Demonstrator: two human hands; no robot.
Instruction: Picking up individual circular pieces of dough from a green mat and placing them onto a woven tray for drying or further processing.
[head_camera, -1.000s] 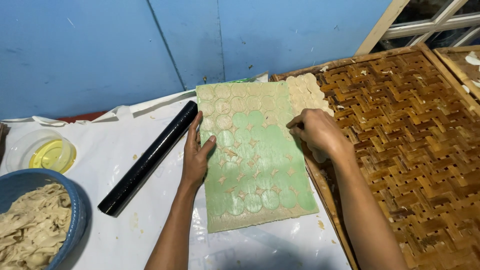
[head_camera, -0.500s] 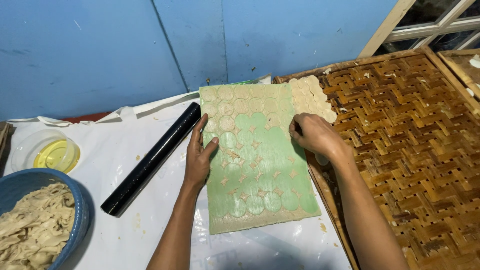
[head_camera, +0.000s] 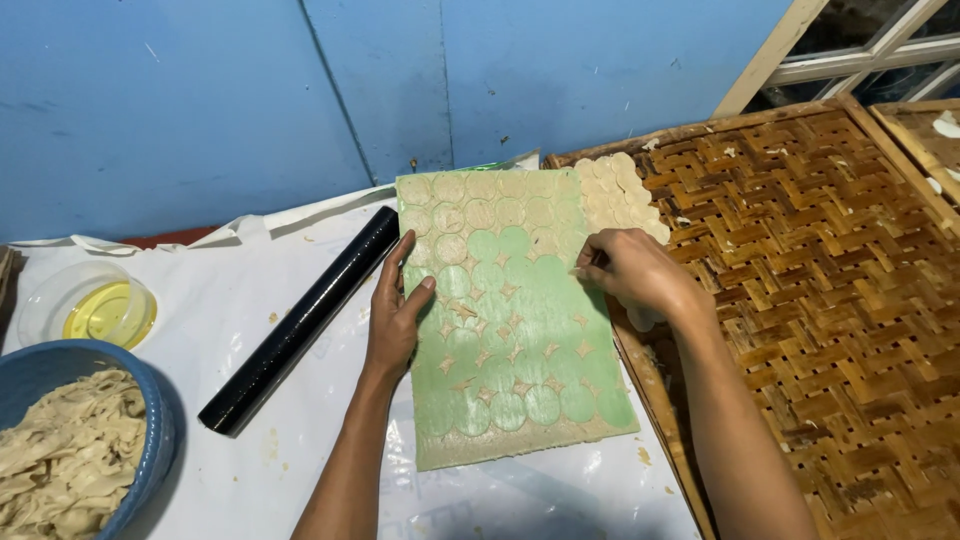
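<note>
Green sheet (head_camera: 520, 340) lies on the white-covered desk (head_camera: 250, 400), its far part set with thin pale dough rounds (head_camera: 480, 212), its middle mostly bare apart from small star-shaped scraps, and a short row of rounds left at the near edge. Against the frames of a moment ago, the right hand (head_camera: 640, 275) sits a little nearer the sheet's right edge, its fingers pinched together at the rim of the rounds there; whether they grip a round or only touch it I cannot tell. The left hand (head_camera: 398, 315) has hardly shifted: it lies flat on the sheet's left edge, fingers spread apart, pressing it down and clamping nothing.

Just right of the sheet, lifted rounds (head_camera: 615, 195) lie in overlapping rows on the far-left corner of the woven tray (head_camera: 820, 300). So the bare middle reads as rounds already moved across, with more left on the sheet. A black roller (head_camera: 300, 320) lies left of the sheet, a blue bowl of dough strips (head_camera: 70, 460) at the near left, and a small cup of yellow liquid (head_camera: 100, 305) beyond it.
</note>
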